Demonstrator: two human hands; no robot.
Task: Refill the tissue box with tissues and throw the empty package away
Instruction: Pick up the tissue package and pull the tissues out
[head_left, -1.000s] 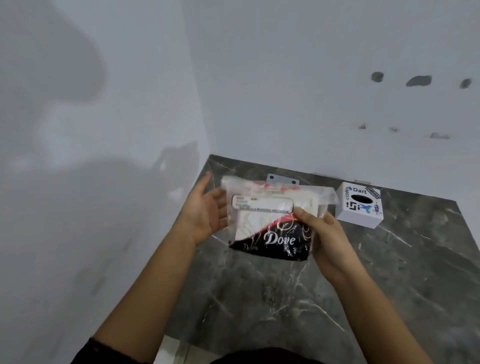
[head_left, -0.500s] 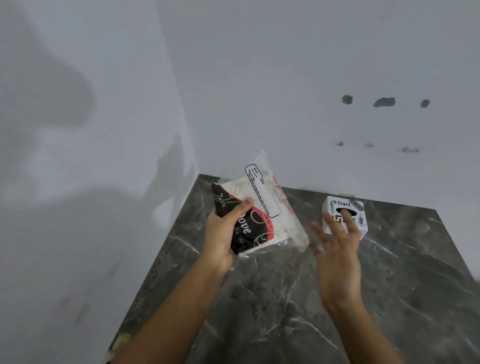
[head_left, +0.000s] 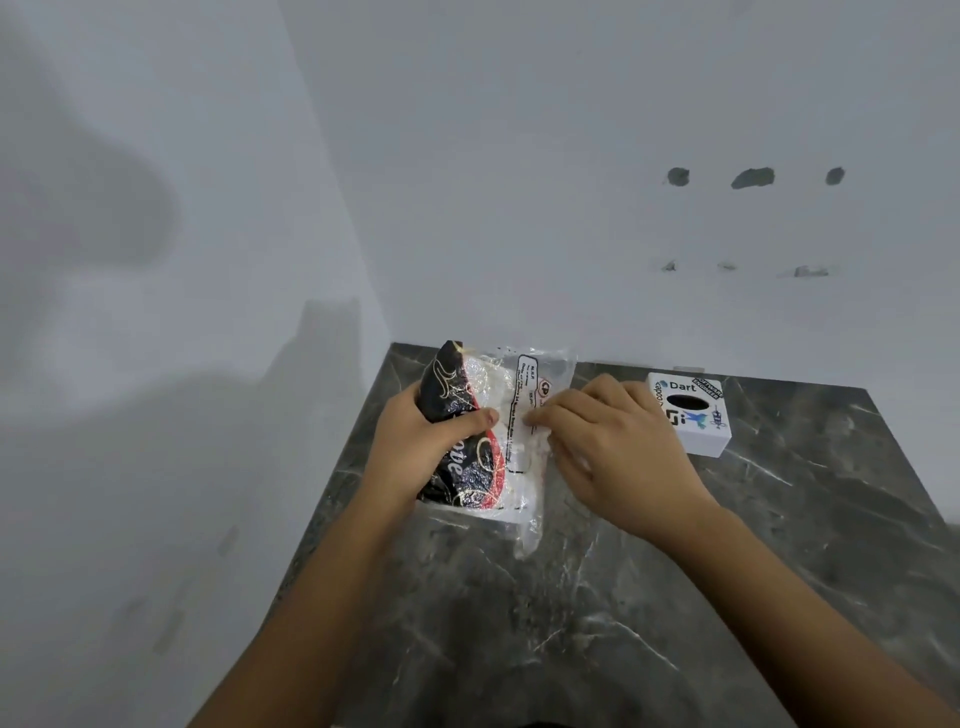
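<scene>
Head view: I have the pack (head_left: 483, 441) over the counter's (head_left: 675, 597) far left corner, left hand (head_left: 415, 447) clamped round its dark end, right hand (head_left: 618, 457) pinching the clear film at the seam. If I tear hard, the film may split wide and tissues spill. The box (head_left: 691, 413) sits at two o'clock, just beside my right hand; nothing blocks it.

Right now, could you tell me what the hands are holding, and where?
The tissue pack: left hand grips its dark printed end, right hand pinches the clear wrapper by the label.
</scene>
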